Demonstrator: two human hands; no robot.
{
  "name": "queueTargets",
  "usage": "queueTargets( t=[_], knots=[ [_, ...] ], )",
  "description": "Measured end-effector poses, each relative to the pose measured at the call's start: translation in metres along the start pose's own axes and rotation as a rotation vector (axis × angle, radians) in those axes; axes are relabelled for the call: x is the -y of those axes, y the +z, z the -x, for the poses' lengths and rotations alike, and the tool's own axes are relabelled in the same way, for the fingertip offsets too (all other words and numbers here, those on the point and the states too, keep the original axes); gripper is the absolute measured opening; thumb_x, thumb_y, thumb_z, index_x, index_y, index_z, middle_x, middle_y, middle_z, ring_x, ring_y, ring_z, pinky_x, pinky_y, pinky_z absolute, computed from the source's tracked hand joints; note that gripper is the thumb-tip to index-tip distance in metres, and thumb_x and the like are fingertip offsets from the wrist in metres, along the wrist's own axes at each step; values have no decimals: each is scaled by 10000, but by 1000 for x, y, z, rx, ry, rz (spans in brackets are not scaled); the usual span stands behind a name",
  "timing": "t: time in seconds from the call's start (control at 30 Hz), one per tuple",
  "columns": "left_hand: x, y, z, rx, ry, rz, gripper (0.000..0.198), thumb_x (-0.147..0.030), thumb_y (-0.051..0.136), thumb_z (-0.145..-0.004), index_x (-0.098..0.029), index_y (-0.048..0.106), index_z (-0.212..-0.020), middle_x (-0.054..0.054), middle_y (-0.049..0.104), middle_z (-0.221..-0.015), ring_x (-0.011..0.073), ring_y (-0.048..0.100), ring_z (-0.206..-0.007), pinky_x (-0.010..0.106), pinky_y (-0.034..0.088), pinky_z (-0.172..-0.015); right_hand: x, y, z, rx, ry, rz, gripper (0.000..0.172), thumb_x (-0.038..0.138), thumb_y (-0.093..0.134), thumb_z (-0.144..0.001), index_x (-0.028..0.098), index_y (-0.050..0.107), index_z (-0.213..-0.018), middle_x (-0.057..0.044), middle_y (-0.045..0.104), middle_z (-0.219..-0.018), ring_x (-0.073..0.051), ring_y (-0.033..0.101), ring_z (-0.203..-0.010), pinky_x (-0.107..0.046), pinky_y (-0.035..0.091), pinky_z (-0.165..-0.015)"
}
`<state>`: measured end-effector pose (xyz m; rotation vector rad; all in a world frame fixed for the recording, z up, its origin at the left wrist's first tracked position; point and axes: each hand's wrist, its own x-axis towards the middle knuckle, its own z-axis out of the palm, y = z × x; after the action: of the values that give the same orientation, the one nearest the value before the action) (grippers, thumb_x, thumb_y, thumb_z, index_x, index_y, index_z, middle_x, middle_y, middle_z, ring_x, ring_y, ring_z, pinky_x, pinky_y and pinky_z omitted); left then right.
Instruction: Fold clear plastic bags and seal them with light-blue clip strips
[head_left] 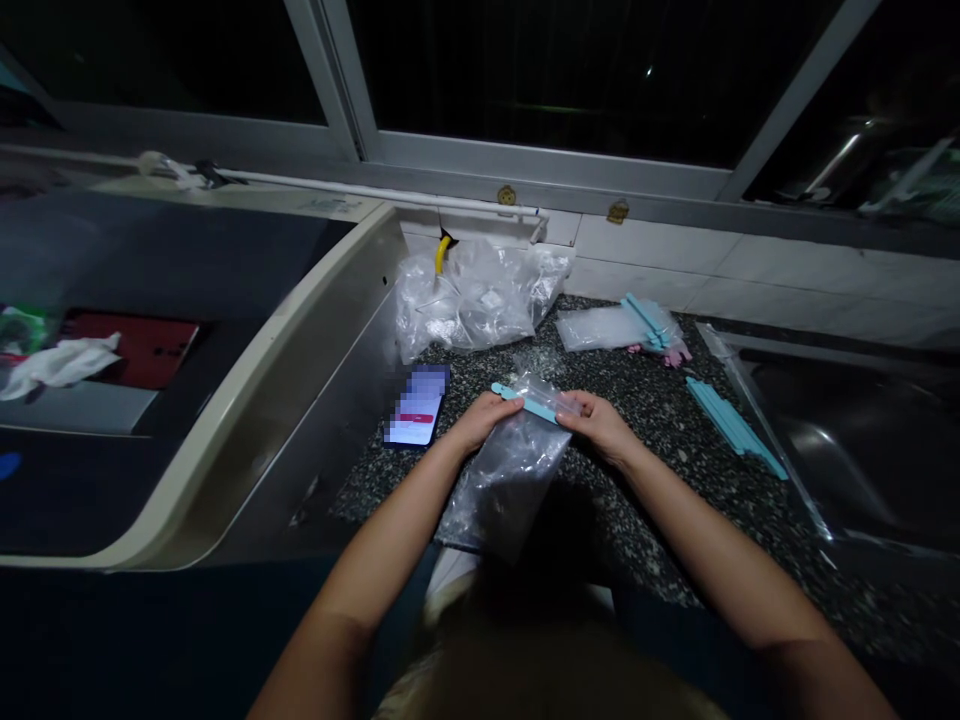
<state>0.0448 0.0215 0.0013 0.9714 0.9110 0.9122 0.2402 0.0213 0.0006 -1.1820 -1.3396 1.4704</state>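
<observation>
A light-blue bag sealing clip (538, 408) lies across the upper part of a clear plastic bag (517, 465). My left hand (480, 418) is closed on the clip's left end, thumb on top. At its right end my right hand (596, 425) pinches the clip together with the bag's edge. Below the clip the bag hangs toward my body, and a short crumpled stretch of it sticks out above. Several more light-blue clips (731, 425) lie to the right, beside the sink.
A lit phone (418, 405) lies left of my hands. Crumpled plastic bags (480, 300) sit against the tiled wall. Flat clear bags (600, 328) with blue and pink clips are behind my right hand. A metal sink (840, 430) is at right, a washing machine (262, 330) at left.
</observation>
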Motion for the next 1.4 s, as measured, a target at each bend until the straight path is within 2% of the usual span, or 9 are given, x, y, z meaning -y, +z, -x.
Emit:
queueTargets(
  t=[0.17, 0.33, 0.5, 0.6, 0.77, 1.0, 1.23, 1.4],
  knots=[
    [1, -1, 0, 51, -3, -55, 448, -527, 726, -452, -111, 574, -515, -29, 501, -435, 68, 404, -402, 213, 288, -465, -1, 1, 1, -8, 67, -21, 394, 351, 791, -431, 160, 623, -732, 18, 625, -671, -111, 539, -607, -249, 397, -652],
    [1, -1, -1, 73, 28, -116, 426, -520, 701, -503, -116, 566, -504, -36, 480, -434, 63, 385, -408, 213, 287, -467, 1, 2, 3, -36, 55, 63, 348, 369, 771, -445, 159, 614, -674, 28, 601, -622, -107, 511, -575, -246, 379, -622],
    [2, -4, -2, 1, 107, -186, 392, -489, 698, -527, -111, 595, -529, -30, 500, -466, 73, 403, -453, 208, 299, -481, 0, 4, 3, -51, 27, 137, 335, 398, 742, -471, 161, 619, -673, 34, 580, -598, -102, 480, -549, -243, 358, -590],
    [3, -6, -3, -46, 153, -146, 390, -482, 706, -519, -113, 621, -607, -21, 551, -543, 89, 452, -513, 208, 333, -517, 0, 4, 3, -54, 12, 156, 337, 408, 734, -476, 161, 617, -675, 33, 575, -597, -103, 476, -549, -244, 357, -587],
    [2, -7, -4, -133, 190, -112, 396, -487, 707, -509, -119, 607, -614, -37, 525, -530, 83, 436, -517, 204, 331, -530, -1, 4, 4, -69, 2, 170, 358, 428, 729, -477, 162, 619, -690, 24, 588, -613, -114, 492, -566, -251, 370, -600],
    [1, -9, -5, -142, 179, -108, 411, -495, 710, -490, -120, 590, -607, -48, 493, -502, 74, 409, -495, 201, 309, -520, 1, 4, 6, 11, 7, 175, 376, 448, 733, -472, 159, 625, -687, 21, 595, -615, -120, 499, -577, -251, 371, -602],
    [0, -8, -4, -139, 165, -111, 397, -485, 710, -480, -123, 583, -583, -53, 475, -486, 74, 395, -483, 204, 293, -511, -2, 4, 6, -1, 1, 223, 382, 481, 721, -484, 158, 622, -661, 30, 554, -559, -100, 438, -517, -235, 322, -533],
    [-1, -6, -3, -161, 186, -115, 390, -481, 707, -491, -122, 572, -563, -60, 456, -474, 66, 378, -481, 196, 275, -506, 0, 6, 7, 1, 4, 199, 375, 479, 722, -485, 158, 622, -652, 35, 535, -555, -94, 425, -516, -233, 316, -537]
  ],
)
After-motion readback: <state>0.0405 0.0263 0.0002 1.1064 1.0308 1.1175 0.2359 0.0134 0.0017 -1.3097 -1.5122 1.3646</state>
